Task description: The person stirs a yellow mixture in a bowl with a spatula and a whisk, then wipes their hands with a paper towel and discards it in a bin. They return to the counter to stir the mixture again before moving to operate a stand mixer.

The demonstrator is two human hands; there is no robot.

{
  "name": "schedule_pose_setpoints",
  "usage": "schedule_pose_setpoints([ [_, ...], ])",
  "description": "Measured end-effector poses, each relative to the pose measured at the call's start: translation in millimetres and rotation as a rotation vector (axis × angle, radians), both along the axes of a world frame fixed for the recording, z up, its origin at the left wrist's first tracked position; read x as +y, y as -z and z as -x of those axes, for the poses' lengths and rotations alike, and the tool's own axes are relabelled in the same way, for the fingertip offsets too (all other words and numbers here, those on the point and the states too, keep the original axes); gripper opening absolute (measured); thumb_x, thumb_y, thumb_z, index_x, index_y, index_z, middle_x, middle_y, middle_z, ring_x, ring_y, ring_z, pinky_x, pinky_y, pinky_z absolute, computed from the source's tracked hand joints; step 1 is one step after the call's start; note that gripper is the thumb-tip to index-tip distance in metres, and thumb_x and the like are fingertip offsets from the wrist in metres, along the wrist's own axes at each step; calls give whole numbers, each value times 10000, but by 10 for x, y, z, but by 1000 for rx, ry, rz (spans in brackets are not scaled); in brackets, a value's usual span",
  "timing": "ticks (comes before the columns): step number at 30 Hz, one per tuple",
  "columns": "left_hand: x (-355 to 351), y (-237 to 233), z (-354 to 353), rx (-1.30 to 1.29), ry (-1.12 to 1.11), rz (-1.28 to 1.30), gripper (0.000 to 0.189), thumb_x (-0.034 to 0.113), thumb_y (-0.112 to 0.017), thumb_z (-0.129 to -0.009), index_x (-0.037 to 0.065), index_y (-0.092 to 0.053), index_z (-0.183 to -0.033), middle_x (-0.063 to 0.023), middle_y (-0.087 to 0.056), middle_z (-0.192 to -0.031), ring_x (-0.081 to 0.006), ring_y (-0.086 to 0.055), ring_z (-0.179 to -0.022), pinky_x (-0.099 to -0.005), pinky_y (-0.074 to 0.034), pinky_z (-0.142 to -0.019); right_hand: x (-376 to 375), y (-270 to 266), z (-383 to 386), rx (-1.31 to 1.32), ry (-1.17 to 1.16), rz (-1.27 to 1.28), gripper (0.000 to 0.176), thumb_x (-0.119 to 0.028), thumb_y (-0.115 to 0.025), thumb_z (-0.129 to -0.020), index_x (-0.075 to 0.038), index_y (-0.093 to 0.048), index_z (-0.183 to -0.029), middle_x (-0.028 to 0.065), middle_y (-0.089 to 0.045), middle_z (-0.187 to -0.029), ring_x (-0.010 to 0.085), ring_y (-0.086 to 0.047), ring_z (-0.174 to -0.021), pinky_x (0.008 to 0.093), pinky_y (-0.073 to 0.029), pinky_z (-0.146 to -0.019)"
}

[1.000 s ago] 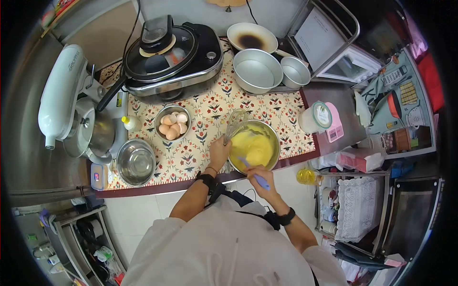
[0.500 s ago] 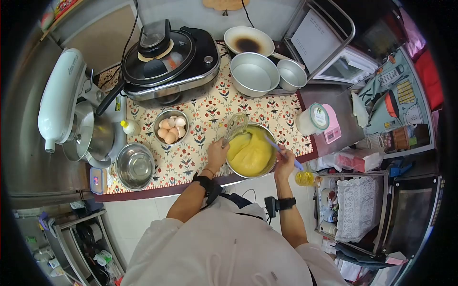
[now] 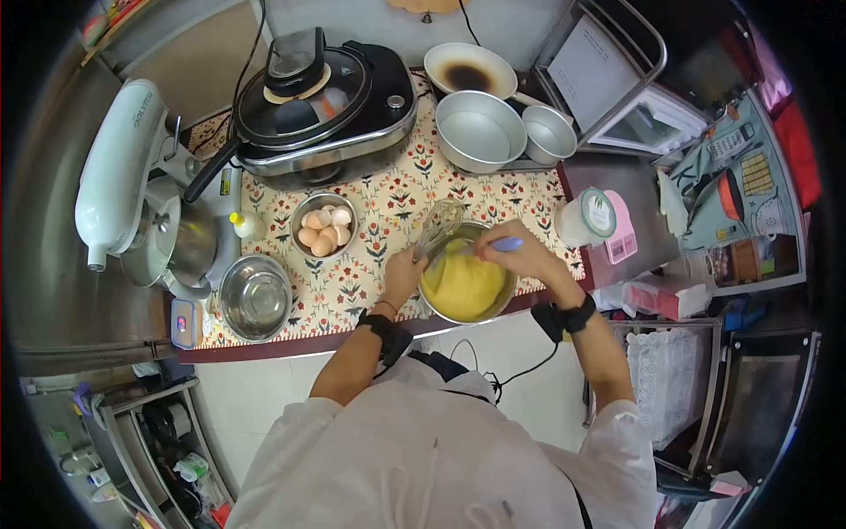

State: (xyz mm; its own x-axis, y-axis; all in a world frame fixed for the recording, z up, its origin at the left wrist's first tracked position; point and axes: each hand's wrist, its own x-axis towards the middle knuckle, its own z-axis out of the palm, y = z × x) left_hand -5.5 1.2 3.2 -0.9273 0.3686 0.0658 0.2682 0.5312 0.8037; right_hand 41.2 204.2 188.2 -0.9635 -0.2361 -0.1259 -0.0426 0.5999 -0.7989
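A metal mixing bowl [image 3: 512, 293] of thick yellow batter [image 3: 465, 289] stands at the counter's front edge. My left hand [image 3: 404, 275] is closed around the handle of a wire whisk [image 3: 439, 222] at the bowl's left rim. The whisk's wires point up and away, over the far left rim. Above the bowl's right side, my right hand [image 3: 522, 252] grips a spatula by its purple-blue handle [image 3: 507, 243]. The spatula's lower part reaches into the batter and is mostly hidden by my fingers.
Left of the bowl are a small bowl of eggshells [image 3: 324, 227], a metal bowl [image 3: 256, 298], a small yellow-capped bottle [image 3: 247, 227] and a stand mixer [image 3: 123, 176]. Behind stand an electric cooker [image 3: 326, 115] and cake tins [image 3: 480, 132]. A lidded jar [image 3: 585, 219] and pink scale [image 3: 619, 231] stand right.
My right hand has swung from the bowl's right edge up over its far right side, turning the spatula. The right elbow is farther out. My left hand stays by the rim with the whisk.
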Motion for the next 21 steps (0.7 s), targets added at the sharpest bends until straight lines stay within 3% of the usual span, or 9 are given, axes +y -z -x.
schedule_pose_setpoints([
  [1,13,28,-3,40,-13,-26,306,208,-602,-742,-45,-597,-915,-214,-590,-674,-336,-587,-611,-394,-470,-586,23,138,57,140,-36,-31,195,-177,-577,-705,8,-625,-745,112,-598,-621,151,-571,-613,281,-453,-603],
  [4,5,88,5,134,-49,-81,248,192,-603,-744,-48,-590,-804,-202,-559,-582,-324,-562,-513,-386,-444,-498,275,154,100,-86,104,-145,188,-182,-563,-718,-6,-627,-738,104,-598,-622,156,-576,-600,290,-452,-589],
  [5,8,93,5,145,-52,-87,247,191,-602,-743,-48,-588,-802,-201,-558,-582,-324,-561,-511,-387,-444,-497,514,349,68,-14,122,-78,218,-190,-528,-749,2,-622,-703,104,-596,-600,153,-567,-534,283,-450,-528],
  [10,40,57,-6,122,-60,-70,243,185,-593,-744,-49,-582,-804,-206,-560,-592,-327,-561,-513,-386,-446,-500,1020,615,-384,-369,626,341,268,-199,-469,-805,21,-590,-711,131,-625,-693,205,-601,-525,280,-518,-511],
  [14,45,53,-42,65,-83,-37,280,208,-590,-744,-63,-581,-818,-227,-571,-626,-353,-572,-567,-401,-459,-540,717,874,-963,-474,863,599,287,-207,-473,-817,62,-572,-835,193,-621,-820,247,-635,-622,311,-555,-555],
  [18,64,101,-41,50,-108,-72,296,228,-592,-746,-65,-577,-792,-241,-571,-631,-372,-572,-583,-417,-461,-557,90,1290,-1441,-280,1014,881,290,-190,-462,-842,63,-503,-977,193,-584,-951,271,-626,-704,361,-548,-672],
  [21,62,205,-24,70,-100,-56,277,214,-590,-747,-62,-574,-774,-244,-570,-637,-373,-572,-588,-422,-459,-559,-362,1284,-1349,-228,1217,1083,242,-159,-481,-830,51,-508,-949,184,-581,-932,268,-617,-753,370,-547,-704],
])
